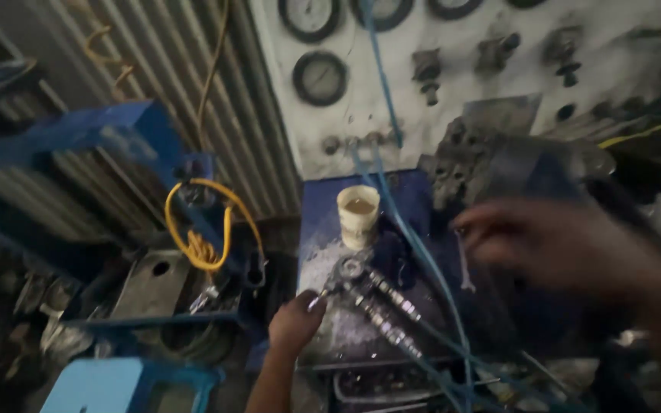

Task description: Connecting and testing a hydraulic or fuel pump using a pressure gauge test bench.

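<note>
My left hand (pixel 296 323) grips the near end of a metal fitting (pixel 350 271) from which two braided hoses (pixel 388 313) run toward the lower right across a blue bench (pixel 323 206). My right hand (pixel 556 245) is blurred and raised over the right side of the bench with its fingers spread, holding nothing that I can see. A thin spanner (pixel 464 264) lies on the bench just left of those fingers. A white cup (pixel 358 214) with brownish liquid stands behind the fitting.
A white panel with round gauges (pixel 320 77) and valve knobs rises behind the bench. Blue tubes (pixel 422 252) run down from it. A coiled yellow hose (pixel 200 245) hangs on a blue frame (pixel 109 130) at left. Dark metal parts (pixel 483 153) pile up at the back right.
</note>
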